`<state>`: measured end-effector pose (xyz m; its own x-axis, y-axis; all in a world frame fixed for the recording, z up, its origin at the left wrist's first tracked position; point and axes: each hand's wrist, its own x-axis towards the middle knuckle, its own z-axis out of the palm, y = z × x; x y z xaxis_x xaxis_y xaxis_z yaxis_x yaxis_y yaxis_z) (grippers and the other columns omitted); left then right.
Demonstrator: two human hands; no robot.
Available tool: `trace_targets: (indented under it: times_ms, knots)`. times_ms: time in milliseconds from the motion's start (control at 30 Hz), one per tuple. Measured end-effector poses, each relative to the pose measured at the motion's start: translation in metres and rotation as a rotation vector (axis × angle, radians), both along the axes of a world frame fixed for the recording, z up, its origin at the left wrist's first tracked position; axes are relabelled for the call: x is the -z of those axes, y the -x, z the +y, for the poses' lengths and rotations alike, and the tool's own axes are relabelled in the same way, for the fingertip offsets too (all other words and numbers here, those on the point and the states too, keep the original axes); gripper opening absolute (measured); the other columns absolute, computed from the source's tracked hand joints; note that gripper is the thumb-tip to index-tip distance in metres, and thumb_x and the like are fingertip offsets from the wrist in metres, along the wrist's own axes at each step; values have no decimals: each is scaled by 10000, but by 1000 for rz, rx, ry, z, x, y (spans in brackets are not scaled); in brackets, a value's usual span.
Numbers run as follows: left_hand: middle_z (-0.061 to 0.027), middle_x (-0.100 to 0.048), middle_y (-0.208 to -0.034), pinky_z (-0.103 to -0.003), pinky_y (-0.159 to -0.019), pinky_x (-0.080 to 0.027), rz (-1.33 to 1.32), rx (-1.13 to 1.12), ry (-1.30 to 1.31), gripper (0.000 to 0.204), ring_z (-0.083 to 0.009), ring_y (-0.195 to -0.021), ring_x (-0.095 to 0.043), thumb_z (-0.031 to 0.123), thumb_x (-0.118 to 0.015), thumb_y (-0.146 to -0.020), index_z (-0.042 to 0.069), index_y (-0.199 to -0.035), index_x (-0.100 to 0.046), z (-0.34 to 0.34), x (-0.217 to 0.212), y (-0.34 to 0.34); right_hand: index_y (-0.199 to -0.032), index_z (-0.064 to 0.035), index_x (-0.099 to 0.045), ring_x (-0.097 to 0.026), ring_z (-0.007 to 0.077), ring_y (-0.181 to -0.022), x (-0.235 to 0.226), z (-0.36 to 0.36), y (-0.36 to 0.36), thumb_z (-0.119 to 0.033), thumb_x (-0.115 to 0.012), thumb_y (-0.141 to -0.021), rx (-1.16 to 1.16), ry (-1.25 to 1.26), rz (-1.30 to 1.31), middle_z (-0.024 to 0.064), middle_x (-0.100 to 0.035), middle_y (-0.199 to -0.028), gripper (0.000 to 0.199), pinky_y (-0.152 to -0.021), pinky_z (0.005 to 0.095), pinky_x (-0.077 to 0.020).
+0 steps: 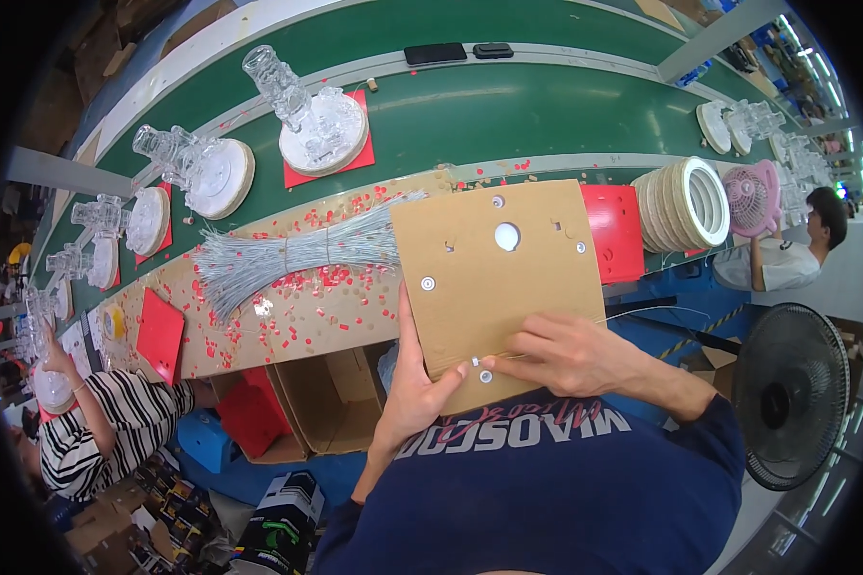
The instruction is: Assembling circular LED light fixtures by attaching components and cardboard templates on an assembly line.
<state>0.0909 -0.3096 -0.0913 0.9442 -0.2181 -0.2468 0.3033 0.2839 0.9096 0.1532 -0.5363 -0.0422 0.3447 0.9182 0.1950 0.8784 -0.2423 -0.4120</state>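
A square brown cardboard-like panel (547, 283) is held up in front of my chest. It has a round hole near its upper middle, small slots, and a round white fitting near each edge. My left hand (414, 393) grips the panel's lower left edge, its thumb on the front face beside a small white piece (475, 362). Against the lower part of the panel, my right hand (566, 355) has its fingers pinched together, the index tip close to that piece. A thin pale wire (642, 308) runs out to the right from this hand.
Behind the panel lie a wire bundle (307, 247) and scattered red bits. White rings (686, 206) stand stacked at right, near a black fan (791, 398). Clear figure-shaped pieces (321, 129) line the green conveyor (470, 105). People work at both sides; an open carton (331, 398) sits below.
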Motion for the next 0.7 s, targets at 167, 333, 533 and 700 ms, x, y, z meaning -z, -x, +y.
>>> trace_targets:
  times_ms: [167,333,533,700]
  knots:
    - [-195,-202,-1590,-391,-1159,-303,-13,22,-27,1046,-267,-1441,-319,-57,-546,-797,59,-1588,128,1,1,0,-1151,14,-667,-574,174,-818,2,-4,5,-120,-633,-748,-26,40,-35,51,-498,-856,426,-633,297,-528]
    - [-197,-153,-1613,-388,-1178,-257,57,46,62,1081,-266,-1473,-258,-53,-548,-770,66,-1586,151,3,-1,4,-1178,-12,-683,-569,174,-770,6,8,12,-64,-657,-667,-24,-19,-35,40,-485,-828,514,-592,310,-520]
    - [-183,-86,-1641,-385,-1193,-212,46,60,87,1160,-262,-1501,-195,-5,-583,-714,78,-1581,183,7,6,9,-1047,16,-681,-598,190,-804,17,-9,9,-103,-636,-744,59,-149,143,55,-548,-843,329,-670,308,-540]
    - [-180,-79,-1639,-383,-1191,-211,47,74,85,1156,-263,-1498,-198,-6,-580,-723,89,-1583,188,8,9,0,-1019,14,-683,-604,194,-765,25,7,9,-107,-664,-691,39,-183,-83,56,-556,-841,349,-609,323,-531]
